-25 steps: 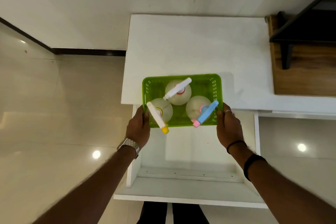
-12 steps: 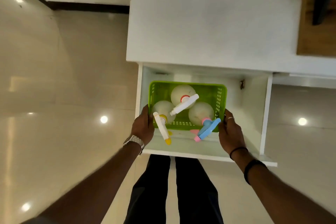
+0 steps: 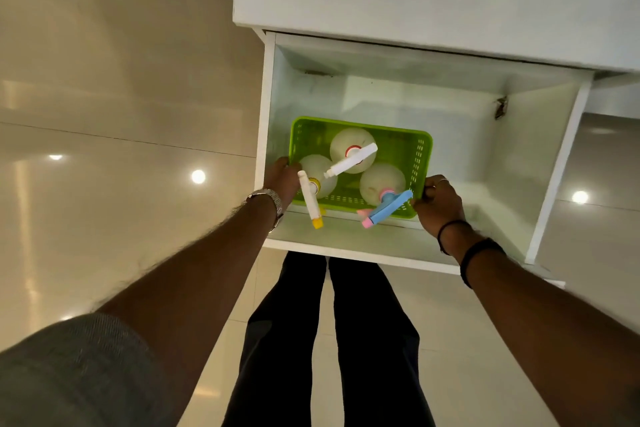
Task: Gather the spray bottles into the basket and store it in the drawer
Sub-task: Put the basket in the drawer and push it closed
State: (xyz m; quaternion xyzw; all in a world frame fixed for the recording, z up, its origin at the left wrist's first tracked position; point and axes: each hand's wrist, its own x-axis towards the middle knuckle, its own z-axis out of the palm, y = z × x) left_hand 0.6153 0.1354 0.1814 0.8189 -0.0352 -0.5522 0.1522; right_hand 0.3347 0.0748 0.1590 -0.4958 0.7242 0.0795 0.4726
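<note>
Head view: risk, the long trigger heads overhanging the near rim may snag the white open drawer (image 3: 540,156) front. Green perforated plastic basket (image 3: 420,163), three pale round spray bottles (image 3: 349,144) upright, at near-left drawer corner; left hand (image 3: 282,180) and right hand (image 3: 440,203) fingers closed on its ends.
</note>
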